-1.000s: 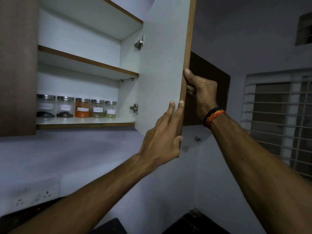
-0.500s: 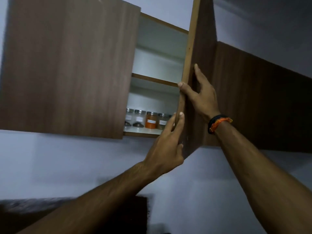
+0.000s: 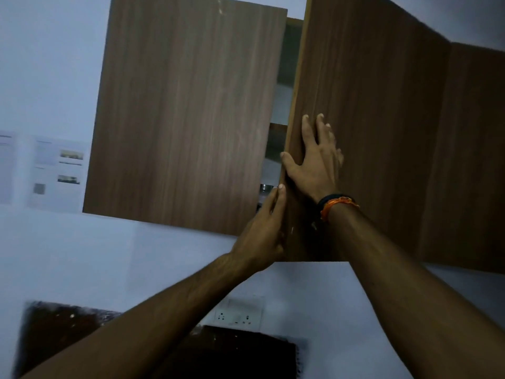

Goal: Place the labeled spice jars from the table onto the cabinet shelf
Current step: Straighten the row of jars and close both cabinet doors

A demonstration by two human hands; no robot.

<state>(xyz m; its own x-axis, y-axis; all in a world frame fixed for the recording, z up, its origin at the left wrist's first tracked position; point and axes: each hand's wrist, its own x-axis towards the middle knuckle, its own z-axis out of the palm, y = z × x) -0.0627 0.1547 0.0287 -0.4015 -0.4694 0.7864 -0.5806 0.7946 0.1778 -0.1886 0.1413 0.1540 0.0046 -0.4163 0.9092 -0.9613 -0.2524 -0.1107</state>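
Brown wood-grain covers the two cabinet doors that fill the upper part of the head view. The left door point(image 3: 185, 113) lies flat and shut against the cabinet; the right door point(image 3: 369, 127) stands slightly ajar, its long axis upright and its pale free edge pointing toward the camera, so that only a narrow upright gap shows between the two doors.

The right hand point(image 3: 314, 162) lies flat on the outer face of the right door near its free edge, fingers straight and spread, thumb at the edge itself. A dark band and an orange band point(image 3: 338, 203) circle that wrist. The left hand point(image 3: 263, 233) is lower, at the same edge close to the door's bottom corner; its fingers run straight up along the edge and touch it, and how far they wrap behind the edge cannot be told.

Through the gap, one jar point(image 3: 264, 190) is partly seen: a metal lid and a sliver of glass, upright, at the front edge of the lower shelf. Other jars, if any, are hidden by the doors.

Below, one white socket plate point(image 3: 240, 314) sits on the pale wall, and printed paper sheets point(image 3: 52, 170) hang left of the cabinet.
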